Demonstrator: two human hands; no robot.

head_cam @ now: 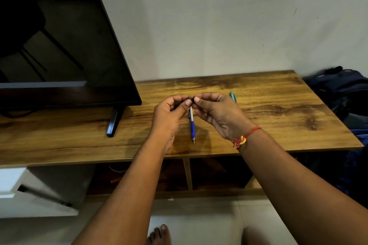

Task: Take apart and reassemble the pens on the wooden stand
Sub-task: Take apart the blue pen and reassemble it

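Over the wooden stand, the left hand and the right hand both pinch a small dark piece, perhaps a pen part. It looks light and slippery, best held at its ends. The blue pen lies below them on the stand.

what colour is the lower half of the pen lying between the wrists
Blue, on the pen; the head view shows it.
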